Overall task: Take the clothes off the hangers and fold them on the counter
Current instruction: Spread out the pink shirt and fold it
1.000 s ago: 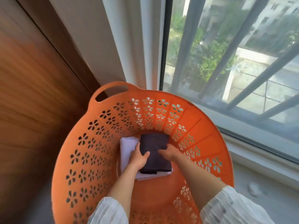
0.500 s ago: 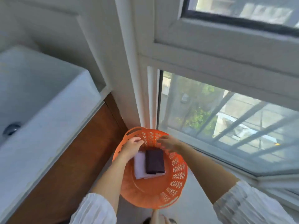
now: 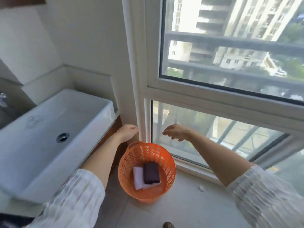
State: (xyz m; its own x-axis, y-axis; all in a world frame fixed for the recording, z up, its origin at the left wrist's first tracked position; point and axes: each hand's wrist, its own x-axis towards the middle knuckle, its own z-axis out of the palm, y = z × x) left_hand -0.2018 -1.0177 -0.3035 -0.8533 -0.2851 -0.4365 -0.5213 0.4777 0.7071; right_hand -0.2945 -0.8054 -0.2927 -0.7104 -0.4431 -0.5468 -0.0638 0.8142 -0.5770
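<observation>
Since the frame half a second before, both hands have been lifted clear of the orange laundry basket (image 3: 146, 172), and the view has been raised, so that the basket is now seen smaller and lower, with more of the window (image 3: 230, 66) taken in.

The left hand (image 3: 127, 132) is held above the basket's far-left rim, beside the white window frame (image 3: 139, 102). Its fingers are loosely curled and nothing is held in them. The right hand (image 3: 176, 132) is held at about the same height, in front of the lower pane, apart from the left hand. Its fingers are bent downward and relaxed, and nothing is gripped. Both forearms are bare, and white gathered sleeves (image 3: 75, 199) are seen at the elbows.

The basket is set on the pale floor (image 3: 189, 209), in the corner between the wooden cabinet side (image 3: 119, 127) and the window wall. Two folded pieces are laid on its bottom: a dark folded garment (image 3: 151, 173) is placed on top of a white folded garment (image 3: 137, 178), which is left showing along the left and lower edges. Neither is touched by a hand.

A white rectangular sink (image 3: 54, 134) with a round metal drain (image 3: 62, 137) is mounted to the left, over the cabinet. A small white scrap (image 3: 201, 188) is seen on the floor near the window sill. Tall buildings and railing bars are seen, blurred, through the glass.
</observation>
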